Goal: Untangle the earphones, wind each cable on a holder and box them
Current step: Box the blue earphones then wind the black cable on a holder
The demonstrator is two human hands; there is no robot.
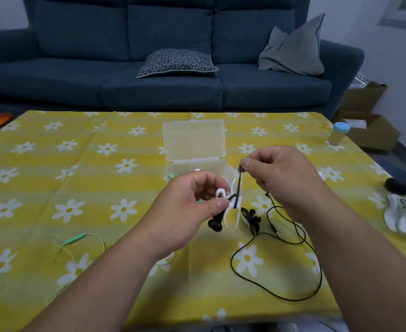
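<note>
My left hand (pixel 192 200) pinches the one white holder (pixel 235 212); my right hand (pixel 283 178) pinches the black earphone cable (pixel 238 185) at its one o'clock. Two sets: black in hand, green earphones (pixel 73 238) at eight o'clock. One open clear box (pixel 194 144) at twelve.

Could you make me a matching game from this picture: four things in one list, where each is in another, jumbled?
Things: 1 white holder; 2 black cable; 3 green earphones; 4 clear box.
Places: A loose on the yellow cloth, left; B open, beyond the hands; C held by the left hand; D pinched by the right hand.
Pairs: 1-C, 2-D, 3-A, 4-B.
</note>
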